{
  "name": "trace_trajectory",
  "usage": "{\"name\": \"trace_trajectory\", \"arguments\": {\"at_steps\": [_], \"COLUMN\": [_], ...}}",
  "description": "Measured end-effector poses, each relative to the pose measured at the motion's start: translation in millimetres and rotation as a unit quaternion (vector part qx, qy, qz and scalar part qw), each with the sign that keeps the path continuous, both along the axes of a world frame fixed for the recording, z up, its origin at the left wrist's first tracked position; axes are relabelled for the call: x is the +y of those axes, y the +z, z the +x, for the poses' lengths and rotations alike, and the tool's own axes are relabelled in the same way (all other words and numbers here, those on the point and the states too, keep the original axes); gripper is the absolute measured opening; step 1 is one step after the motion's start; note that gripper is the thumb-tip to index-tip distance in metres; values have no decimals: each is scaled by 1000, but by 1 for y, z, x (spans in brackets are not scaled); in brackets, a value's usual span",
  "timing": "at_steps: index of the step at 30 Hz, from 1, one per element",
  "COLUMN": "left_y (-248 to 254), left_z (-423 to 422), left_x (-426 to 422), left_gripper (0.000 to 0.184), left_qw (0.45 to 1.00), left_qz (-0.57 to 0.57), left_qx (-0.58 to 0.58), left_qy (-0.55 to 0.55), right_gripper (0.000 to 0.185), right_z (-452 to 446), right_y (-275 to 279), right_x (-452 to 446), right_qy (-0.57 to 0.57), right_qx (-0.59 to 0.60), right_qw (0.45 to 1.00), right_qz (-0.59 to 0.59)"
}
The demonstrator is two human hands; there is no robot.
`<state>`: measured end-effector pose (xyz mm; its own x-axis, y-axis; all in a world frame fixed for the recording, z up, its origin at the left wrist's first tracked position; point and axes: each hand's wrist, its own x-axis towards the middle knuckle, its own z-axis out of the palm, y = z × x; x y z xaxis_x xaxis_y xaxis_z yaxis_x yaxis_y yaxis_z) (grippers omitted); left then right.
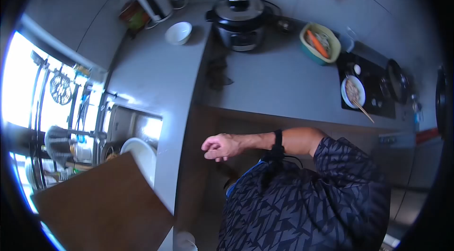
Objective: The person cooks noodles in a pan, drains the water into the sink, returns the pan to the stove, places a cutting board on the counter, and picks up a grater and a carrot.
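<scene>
My right hand (220, 147) hangs above the floor in front of the counter, its fingers loosely bent and a little apart, with nothing seen in them. A dark band (278, 141) sits round that arm. My left hand cannot be made out. At the lower left a brown rectangular board (106, 203) is tilted over the sink side, covering part of a white basin (147, 159). Whether a hand supports the board is hidden. A whitish thing (185, 240) by its lower corner is too blurred to name.
A white bowl (178, 33) and an electric pressure cooker (240, 19) stand on the counter (283, 81). Farther right are a green basin (312, 56) with a carrot (318, 44), and a bowl (347, 99) with chopsticks (363, 111) on the black hob (378, 109). A metal sink (124, 121) lies left.
</scene>
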<state>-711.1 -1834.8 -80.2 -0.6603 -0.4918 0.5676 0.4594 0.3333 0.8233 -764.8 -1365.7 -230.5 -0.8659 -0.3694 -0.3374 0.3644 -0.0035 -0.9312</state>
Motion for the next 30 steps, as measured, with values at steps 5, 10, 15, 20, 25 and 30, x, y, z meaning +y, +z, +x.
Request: {"name": "trace_trajectory", "arguments": {"at_steps": [5, 10, 15, 20, 25, 30], "left_y": [-57, -102, -212, -266, -282, -288], "left_z": [-58, -75, -74, -62, -52, -39], "left_x": [152, 319, 427, 483, 510, 534], "left_gripper": [51, 52, 30, 26, 28, 37], "left_qw": [859, 679, 572, 488, 491, 431], "left_qz": [315, 353, 345, 354, 346, 314], "left_qx": [-149, -391, -586, -626, -628, -680], "left_qy": [-374, -512, -458, -495, -495, -504], "right_gripper": [90, 83, 43, 52, 47, 44], "right_z": [41, 124, 193, 235, 239, 237], "right_y": [3, -65, -120, -129, -131, -130], "right_x": [42, 126, 190, 233, 266, 289], "right_qy": [-187, -501, -729, -680, -661, -582], "right_qx": [-4, -131, -143, -214, -223, -181], "right_qw": [965, 855, 637, 621, 626, 648], "right_qz": [-183, 28, 204, 326, 348, 457]}}
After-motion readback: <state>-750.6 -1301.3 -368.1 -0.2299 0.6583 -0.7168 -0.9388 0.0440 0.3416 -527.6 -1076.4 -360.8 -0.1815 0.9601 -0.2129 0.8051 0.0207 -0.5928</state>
